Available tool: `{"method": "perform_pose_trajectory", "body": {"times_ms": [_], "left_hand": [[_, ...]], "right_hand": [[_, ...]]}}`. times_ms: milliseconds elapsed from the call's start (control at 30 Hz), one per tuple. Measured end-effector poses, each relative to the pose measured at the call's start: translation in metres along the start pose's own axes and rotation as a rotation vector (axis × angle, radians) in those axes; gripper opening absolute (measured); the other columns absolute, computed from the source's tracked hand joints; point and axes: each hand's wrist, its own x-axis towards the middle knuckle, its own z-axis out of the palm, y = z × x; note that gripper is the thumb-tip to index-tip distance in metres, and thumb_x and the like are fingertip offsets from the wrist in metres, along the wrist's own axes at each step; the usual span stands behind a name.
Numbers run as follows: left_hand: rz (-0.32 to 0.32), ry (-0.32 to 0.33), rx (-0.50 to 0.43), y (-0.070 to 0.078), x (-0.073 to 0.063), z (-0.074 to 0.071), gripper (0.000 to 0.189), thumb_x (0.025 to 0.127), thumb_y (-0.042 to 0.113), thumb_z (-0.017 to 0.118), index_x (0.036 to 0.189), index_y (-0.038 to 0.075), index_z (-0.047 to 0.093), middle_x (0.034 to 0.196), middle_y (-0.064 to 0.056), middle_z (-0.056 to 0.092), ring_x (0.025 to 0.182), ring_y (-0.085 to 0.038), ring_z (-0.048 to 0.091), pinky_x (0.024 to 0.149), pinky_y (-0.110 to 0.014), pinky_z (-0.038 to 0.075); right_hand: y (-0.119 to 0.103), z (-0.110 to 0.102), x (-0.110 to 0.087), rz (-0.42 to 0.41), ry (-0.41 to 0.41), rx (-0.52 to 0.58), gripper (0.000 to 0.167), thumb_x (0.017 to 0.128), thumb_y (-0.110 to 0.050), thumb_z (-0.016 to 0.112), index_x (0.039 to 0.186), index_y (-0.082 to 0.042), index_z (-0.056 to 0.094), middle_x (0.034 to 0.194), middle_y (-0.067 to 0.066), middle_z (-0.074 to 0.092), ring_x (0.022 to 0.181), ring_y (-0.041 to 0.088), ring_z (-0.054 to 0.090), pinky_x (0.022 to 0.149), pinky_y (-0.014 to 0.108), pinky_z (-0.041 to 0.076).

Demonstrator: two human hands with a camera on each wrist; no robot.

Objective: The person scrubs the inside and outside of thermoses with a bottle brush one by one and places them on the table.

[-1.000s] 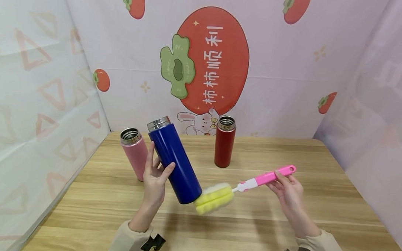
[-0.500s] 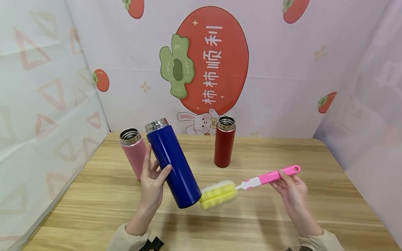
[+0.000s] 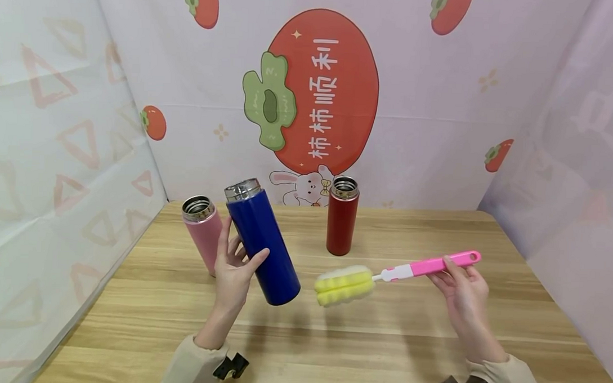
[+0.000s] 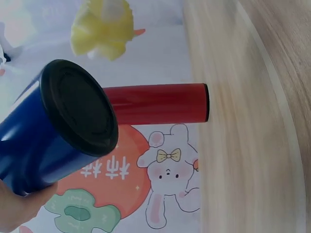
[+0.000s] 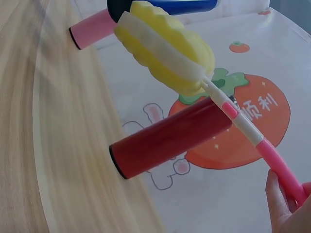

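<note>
My left hand [image 3: 234, 276] grips a blue thermos bottle [image 3: 264, 243] around its middle, held above the table. The bottle has no lid; its steel mouth leans up and to the left, and its black base [image 4: 80, 107] faces the left wrist camera. In my right hand [image 3: 465, 290] is a bottle brush [image 3: 397, 272], pinched by its pink handle [image 5: 282, 167]. Its yellow and white sponge head [image 3: 345, 286] points left, apart from the blue bottle's base, with a visible gap between them in the head view.
A pink bottle [image 3: 205, 233] without a lid stands behind my left hand, partly hidden. Farther back, a red bottle [image 3: 342, 221] stands upright, its mouth uncovered. Wooden table [image 3: 382, 352] lies below, with printed cloth [image 3: 421, 105] behind and at the sides.
The brush has moved right and slightly up with my right hand, so its sponge has come away from the blue bottle's base. The blue bottle has tilted slightly and its base has risen.
</note>
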Motion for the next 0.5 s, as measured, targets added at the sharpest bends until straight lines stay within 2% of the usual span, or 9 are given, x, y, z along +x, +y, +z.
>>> {"method": "perform_pose_trajectory", "body": {"times_ms": [33, 67, 100, 133, 167, 333, 367, 400, 500], "left_hand": [[-0.01, 0.01, 0.015, -0.001, 0.001, 0.0, 0.09, 0.07, -0.019, 0.06, 0.14, 0.023, 0.022, 0.115, -0.008, 0.049, 0.101, -0.02, 0.053, 0.08, -0.028, 0.047], [-0.015, 0.019, 0.03, -0.003, 0.003, 0.001, 0.091, 0.069, -0.019, 0.062, 0.14, 0.023, 0.023, 0.114, -0.008, 0.05, 0.099, -0.02, 0.054, 0.079, -0.028, 0.047], [-0.018, 0.027, 0.042, -0.005, 0.005, 0.001, 0.091, 0.068, -0.019, 0.063, 0.14, 0.024, 0.025, 0.112, -0.008, 0.05, 0.098, -0.02, 0.054, 0.079, -0.028, 0.047], [-0.02, 0.034, 0.054, -0.007, 0.006, 0.001, 0.091, 0.067, -0.018, 0.064, 0.139, 0.023, 0.026, 0.112, -0.008, 0.051, 0.097, -0.019, 0.055, 0.078, -0.027, 0.048], [-0.019, 0.04, 0.066, -0.009, 0.008, 0.001, 0.091, 0.066, -0.017, 0.065, 0.139, 0.023, 0.027, 0.111, -0.008, 0.051, 0.095, -0.019, 0.055, 0.078, -0.027, 0.048], [-0.008, 0.056, 0.166, -0.022, 0.019, 0.0, 0.09, 0.064, -0.009, 0.073, 0.137, 0.026, 0.031, 0.108, -0.005, 0.052, 0.088, -0.017, 0.057, 0.076, -0.025, 0.048], [-0.006, 0.057, 0.192, -0.025, 0.021, 0.0, 0.09, 0.064, -0.006, 0.074, 0.136, 0.027, 0.032, 0.108, -0.004, 0.052, 0.086, -0.017, 0.057, 0.075, -0.024, 0.048], [-0.005, 0.057, 0.215, -0.028, 0.024, -0.001, 0.089, 0.064, -0.004, 0.075, 0.135, 0.028, 0.032, 0.108, -0.004, 0.052, 0.086, -0.018, 0.057, 0.075, -0.023, 0.047], [-0.012, 0.055, 0.269, -0.038, 0.03, -0.003, 0.089, 0.065, -0.001, 0.076, 0.135, 0.029, 0.031, 0.111, -0.003, 0.05, 0.086, -0.019, 0.056, 0.075, -0.023, 0.047]], "right_hand": [[-0.002, -0.001, -0.001, -0.014, -0.021, 0.018, 0.004, 0.084, 0.004, 0.054, 0.087, 0.003, 0.053, 0.078, 0.018, 0.064, 0.073, 0.025, 0.065, 0.07, 0.036, 0.05], [-0.008, 0.013, -0.011, -0.029, 0.002, -0.014, 0.004, 0.084, 0.004, 0.054, 0.087, 0.002, 0.053, 0.077, 0.016, 0.065, 0.072, 0.025, 0.065, 0.069, 0.035, 0.05], [-0.01, 0.01, -0.011, -0.039, -0.01, -0.009, 0.005, 0.083, 0.005, 0.054, 0.088, 0.003, 0.052, 0.078, 0.017, 0.065, 0.072, 0.025, 0.065, 0.07, 0.035, 0.05], [-0.011, 0.006, -0.01, -0.048, -0.027, 0.0, 0.006, 0.083, 0.006, 0.054, 0.088, 0.003, 0.052, 0.079, 0.018, 0.065, 0.073, 0.026, 0.065, 0.07, 0.036, 0.049], [-0.01, -0.009, -0.001, -0.051, -0.059, 0.037, 0.007, 0.083, 0.005, 0.054, 0.089, 0.003, 0.053, 0.08, 0.019, 0.065, 0.074, 0.027, 0.065, 0.07, 0.037, 0.05], [-0.015, -0.038, 0.008, -0.114, -0.097, 0.012, 0.011, 0.084, 0.008, 0.051, 0.094, 0.004, 0.052, 0.085, 0.022, 0.064, 0.078, 0.03, 0.064, 0.072, 0.04, 0.049], [-0.017, -0.038, 0.008, -0.123, -0.09, 0.011, 0.011, 0.084, 0.008, 0.051, 0.094, 0.004, 0.052, 0.085, 0.022, 0.064, 0.078, 0.03, 0.064, 0.072, 0.04, 0.049], [-0.022, -0.027, 0.0, -0.135, -0.069, -0.014, 0.011, 0.084, 0.009, 0.049, 0.094, 0.005, 0.051, 0.084, 0.022, 0.064, 0.077, 0.031, 0.064, 0.071, 0.04, 0.049], [-0.029, -0.015, -0.01, -0.126, -0.061, 0.015, 0.009, 0.084, 0.009, 0.05, 0.092, 0.005, 0.05, 0.082, 0.021, 0.065, 0.076, 0.029, 0.064, 0.07, 0.039, 0.049]]}}
